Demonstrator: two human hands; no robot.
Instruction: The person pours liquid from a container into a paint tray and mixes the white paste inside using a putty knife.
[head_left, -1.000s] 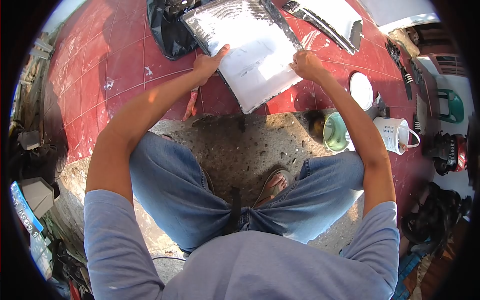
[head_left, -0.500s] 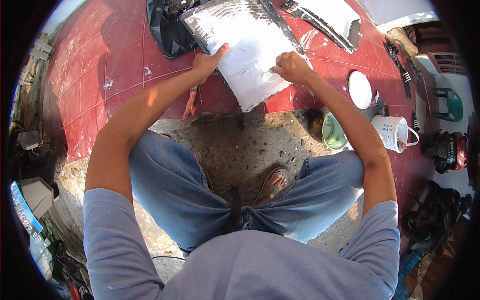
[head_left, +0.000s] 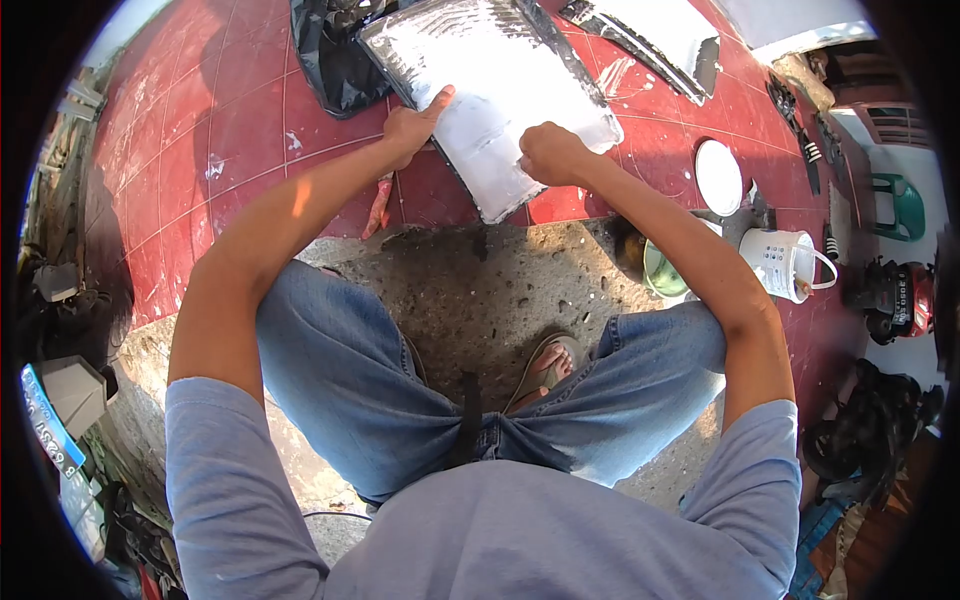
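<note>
Nearest: grey shirt, no lettering seen; blue jeans, knees wide. Sandal on rough, pitted concrete ground.

Ahead of the knees: white-coated panel, dark along its edges, aslant over the red tiled floor, near corner by the tile border. Left hand on the panel's left edge, thumb laid on the white face, fingers clamped on the edge, their tips hidden beneath. Right hand over the panel's near right part, fingers curled together; a small greyish edge shows beside them, too little to identify. No writing made out on the panel.

Left of the panel's near corner, a reddish tool on the tiles. To the right, green container, partly behind the forearm; white bucket with small grey printed marks, illegible. White round lid just beyond, plain.

Further: crumpled black plastic bag beside the panel's far left; second white panel, upper right.

Outer edges: blue-bordered plate at left, characters turned sideways, "62" perhaps, rest uncertain. Far right, red motorbike, its plate blurred; green chair past it.
</note>
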